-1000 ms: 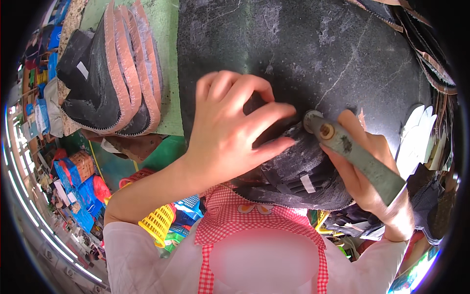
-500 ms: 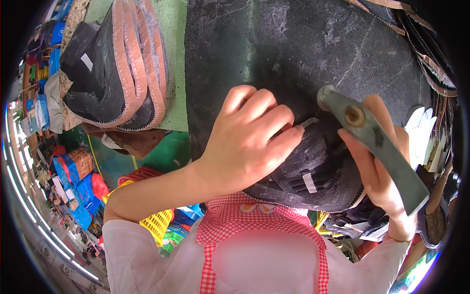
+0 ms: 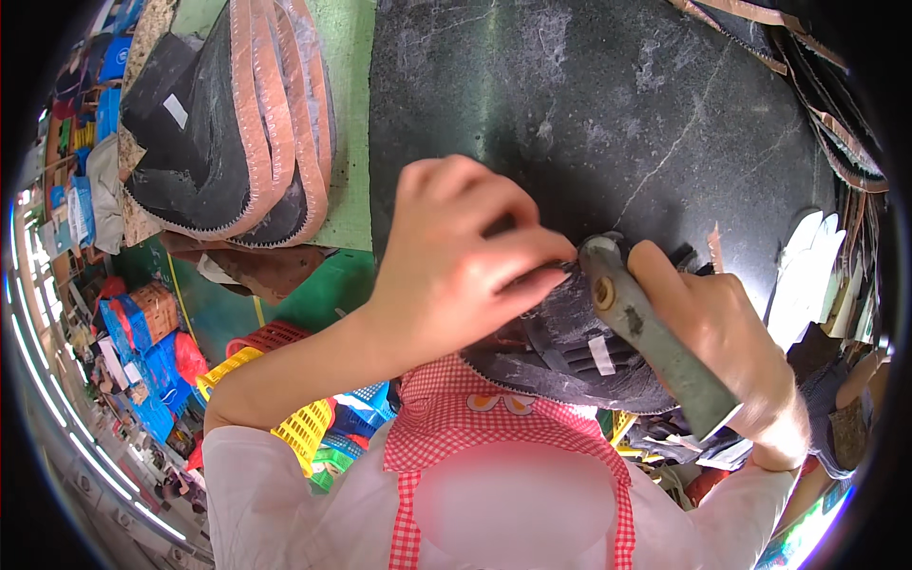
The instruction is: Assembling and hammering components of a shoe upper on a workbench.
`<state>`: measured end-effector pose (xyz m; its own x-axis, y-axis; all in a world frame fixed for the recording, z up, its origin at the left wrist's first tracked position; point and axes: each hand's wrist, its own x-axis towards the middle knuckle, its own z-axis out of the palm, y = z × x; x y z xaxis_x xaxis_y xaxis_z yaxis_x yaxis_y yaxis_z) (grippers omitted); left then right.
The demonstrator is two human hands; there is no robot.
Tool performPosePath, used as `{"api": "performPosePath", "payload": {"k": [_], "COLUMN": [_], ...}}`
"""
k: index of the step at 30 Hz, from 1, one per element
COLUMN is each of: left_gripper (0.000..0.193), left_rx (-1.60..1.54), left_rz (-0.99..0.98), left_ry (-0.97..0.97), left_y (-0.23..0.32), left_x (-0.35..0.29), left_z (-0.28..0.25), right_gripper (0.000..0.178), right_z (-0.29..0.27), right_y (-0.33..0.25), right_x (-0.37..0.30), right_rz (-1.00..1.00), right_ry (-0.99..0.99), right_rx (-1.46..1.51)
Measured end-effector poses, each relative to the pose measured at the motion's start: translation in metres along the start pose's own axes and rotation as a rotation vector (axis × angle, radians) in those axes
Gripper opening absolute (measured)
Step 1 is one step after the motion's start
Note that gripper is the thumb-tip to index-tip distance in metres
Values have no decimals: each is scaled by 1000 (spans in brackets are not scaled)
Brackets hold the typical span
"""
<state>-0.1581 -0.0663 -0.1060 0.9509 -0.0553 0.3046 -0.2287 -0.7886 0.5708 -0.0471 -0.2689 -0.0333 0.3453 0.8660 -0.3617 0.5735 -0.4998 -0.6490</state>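
A black shoe upper [image 3: 598,309] with a zigzag-cut edge and a small white label lies at the near edge of the dark work slab. My left hand [image 3: 456,242] is closed over its far left side, thumb and forefinger pinching the edge; the fingers are slightly blurred. Held in my right hand [image 3: 727,323] is a metal hammer [image 3: 655,347]. Its round striking face is down at the upper's far edge, just right of my left fingertips. Whether the face touches the upper is hard to see.
Stacked black uppers with tan zigzag borders [image 3: 261,123] lie on the green surface at left. More such pieces [image 3: 826,123] sit at the far right, near white cut-outs [image 3: 806,271]. Below are yellow baskets [image 3: 306,432]. The dark slab [image 3: 570,104] spreads beyond my hands.
The hammer has come down and left from its raised position to the upper's edge, close to my left fingertips. My left hand has shifted slightly left.
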Motion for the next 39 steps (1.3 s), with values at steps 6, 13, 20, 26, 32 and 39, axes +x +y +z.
{"api": "performPosePath", "payload": {"k": [6,13,20,26,32,39], "left_gripper": [23,19,16,23,7,10], "left_rx": [88,-89,40,35,-488,-207], "left_rz": [96,-63,81,-46,-233,158], "left_ry": [-19,-73,23,26,-47,-310], "left_y": [2,-6,-5,-2,6,-6], "left_x": [-14,-15,-29,-33,11,51], "left_z": [2,-9,-3,-6,-19,6], "right_gripper": [19,20,20,35,55,17], "right_z": [-6,-1,6,7,3,20], "right_y": [-11,1,-12,-5,-11,-2], "right_x": [9,3,1,1,-9,-47], "right_rz": [-49,-72,-37,20,464,446], "right_ry": [179,66,-59,293,253,521], "right_rx": [-22,113,18,40,499,164]}}
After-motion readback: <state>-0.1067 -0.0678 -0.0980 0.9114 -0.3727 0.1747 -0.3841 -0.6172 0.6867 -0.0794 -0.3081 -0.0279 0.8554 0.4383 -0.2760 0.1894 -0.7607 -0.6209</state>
